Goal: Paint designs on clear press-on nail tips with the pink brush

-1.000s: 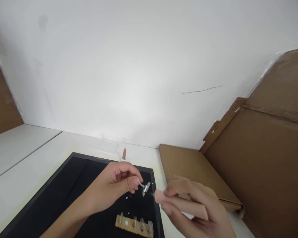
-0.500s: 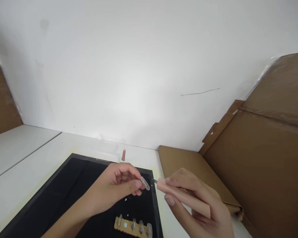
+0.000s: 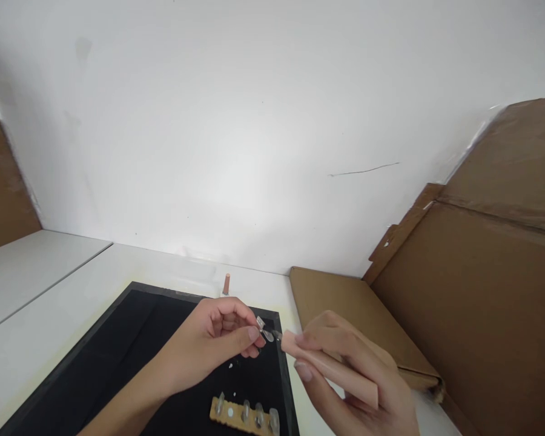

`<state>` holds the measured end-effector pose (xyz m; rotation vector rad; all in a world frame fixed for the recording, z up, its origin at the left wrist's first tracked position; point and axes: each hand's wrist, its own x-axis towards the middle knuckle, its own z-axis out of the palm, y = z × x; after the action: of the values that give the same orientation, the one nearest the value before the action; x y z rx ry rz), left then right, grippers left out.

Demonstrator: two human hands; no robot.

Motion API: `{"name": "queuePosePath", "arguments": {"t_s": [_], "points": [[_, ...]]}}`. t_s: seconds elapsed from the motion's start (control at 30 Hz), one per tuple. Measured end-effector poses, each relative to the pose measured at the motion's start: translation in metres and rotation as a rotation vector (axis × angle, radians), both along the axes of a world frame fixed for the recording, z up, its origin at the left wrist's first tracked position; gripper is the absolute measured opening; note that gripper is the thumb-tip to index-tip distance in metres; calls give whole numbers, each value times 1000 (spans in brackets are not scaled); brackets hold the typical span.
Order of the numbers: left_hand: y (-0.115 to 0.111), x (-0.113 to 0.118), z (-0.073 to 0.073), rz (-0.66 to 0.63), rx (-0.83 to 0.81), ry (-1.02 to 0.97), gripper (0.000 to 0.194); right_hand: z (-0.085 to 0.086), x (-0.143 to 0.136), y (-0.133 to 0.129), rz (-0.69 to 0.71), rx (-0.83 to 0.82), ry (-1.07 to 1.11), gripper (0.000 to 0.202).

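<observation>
Though aslant, handle (image 3: 333,369) in right hand (image 3: 376,368)

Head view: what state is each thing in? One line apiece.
Left hand, pinching clear piece
Clear piece, tilted, held up
Right hand, gripping pink-handled tool
Pink-handled tool, tip at clear piece; contact unclear
Tan strip, flat, four clear tips standing on it
Pinkish cap, upright
Cardboard box, lying flat
Black mat, flat

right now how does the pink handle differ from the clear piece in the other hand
The pink handle is opaque, while the clear piece is see-through. The handle is longer and thicker; the piece is small and thin. The handle sits in the right grip, the piece in the left grip. Both are held off the table.
</observation>
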<state>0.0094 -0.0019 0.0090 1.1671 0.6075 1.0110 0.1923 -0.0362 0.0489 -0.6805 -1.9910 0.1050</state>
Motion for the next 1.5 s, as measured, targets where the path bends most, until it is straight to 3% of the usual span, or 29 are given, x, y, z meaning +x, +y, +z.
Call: {"name": "queuePosePath", "arguments": {"t_s": [0.67, 1.5], "points": [[1, 1, -2, 14, 19, 28, 25, 1, -2, 0, 16, 43, -48, 25], [1, -1, -6, 37, 32, 34, 20, -4, 3, -1, -22, -42, -99, 20]]}}
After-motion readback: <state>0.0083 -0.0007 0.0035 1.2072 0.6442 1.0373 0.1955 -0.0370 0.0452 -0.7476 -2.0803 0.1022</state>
